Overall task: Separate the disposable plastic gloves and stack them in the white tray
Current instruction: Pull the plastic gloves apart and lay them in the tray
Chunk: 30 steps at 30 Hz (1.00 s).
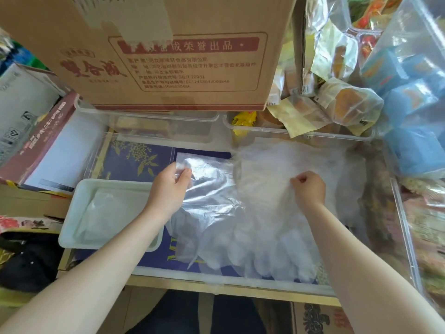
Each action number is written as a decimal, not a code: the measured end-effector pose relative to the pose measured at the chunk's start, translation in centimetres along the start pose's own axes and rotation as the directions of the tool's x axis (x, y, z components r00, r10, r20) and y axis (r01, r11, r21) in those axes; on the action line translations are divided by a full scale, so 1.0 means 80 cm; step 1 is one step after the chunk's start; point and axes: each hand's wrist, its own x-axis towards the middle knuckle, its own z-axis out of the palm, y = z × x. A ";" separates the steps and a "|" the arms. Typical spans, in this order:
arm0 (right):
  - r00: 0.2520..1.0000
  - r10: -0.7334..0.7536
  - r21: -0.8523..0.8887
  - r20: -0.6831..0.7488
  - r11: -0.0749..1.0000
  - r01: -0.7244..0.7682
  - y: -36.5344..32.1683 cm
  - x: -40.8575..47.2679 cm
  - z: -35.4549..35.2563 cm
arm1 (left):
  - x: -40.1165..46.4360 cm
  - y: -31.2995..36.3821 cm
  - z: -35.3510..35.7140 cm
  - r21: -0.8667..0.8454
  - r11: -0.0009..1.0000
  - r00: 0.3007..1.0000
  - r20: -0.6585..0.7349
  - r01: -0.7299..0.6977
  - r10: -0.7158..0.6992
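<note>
A heap of thin clear plastic gloves (269, 218) lies in the middle of a shallow clear bin. My left hand (169, 186) pinches the cuff edge of one glove (204, 179), which is spread out at the heap's left side. On top of the heap, my right hand (309, 188) pinches the plastic with curled fingers. The white tray (72, 227) sits to the left, and a few flat gloves (108, 213) lie in it.
A big cardboard box (168, 51) stands at the back on clear containers. Bagged snacks (337, 107) and blue packs (414, 112) crowd the right side. A maroon box (43, 141) lies at the left. The clear bin's rim (407, 230) runs along the right.
</note>
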 end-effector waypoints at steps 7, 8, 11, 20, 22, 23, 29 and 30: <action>0.993 -0.115 0.082 0.041 0.990 0.111 -0.013 -0.024 -0.031 | 0.000 -0.006 -0.008 -0.117 0.992 0.998 -0.010 -0.055 0.054; 0.987 -0.144 0.049 0.063 0.989 0.141 -0.015 -0.028 -0.036 | 0.002 -0.007 -0.010 -0.155 0.987 0.999 -0.020 -0.051 0.049; 0.973 -0.211 0.052 0.094 0.977 0.207 -0.022 -0.038 -0.048 | 0.008 -0.016 -0.016 -0.299 0.954 0.999 -0.040 0.013 -0.027; 0.941 -0.339 0.162 0.002 0.929 0.334 -0.054 -0.082 -0.084 | 0.014 -0.005 -0.044 -0.653 0.742 0.988 0.092 0.152 -0.123; 0.930 -0.367 0.163 0.002 0.918 0.361 -0.065 -0.095 -0.091 | 0.016 -0.006 -0.051 -0.665 0.734 0.990 0.083 0.139 -0.113; 0.925 -0.379 0.190 0.022 0.910 0.368 -0.070 -0.102 -0.095 | 0.017 -0.007 -0.055 -0.663 0.737 0.991 0.084 0.132 -0.102; 0.798 -0.513 0.422 0.317 0.829 0.365 -0.100 -0.149 -0.118 | 0.021 -0.001 -0.080 -0.622 0.776 0.993 0.112 0.102 -0.041; 0.745 -0.547 0.498 0.381 0.801 0.333 -0.106 -0.158 -0.123 | 0.024 0.000 -0.084 -0.604 0.791 0.992 0.124 0.095 -0.024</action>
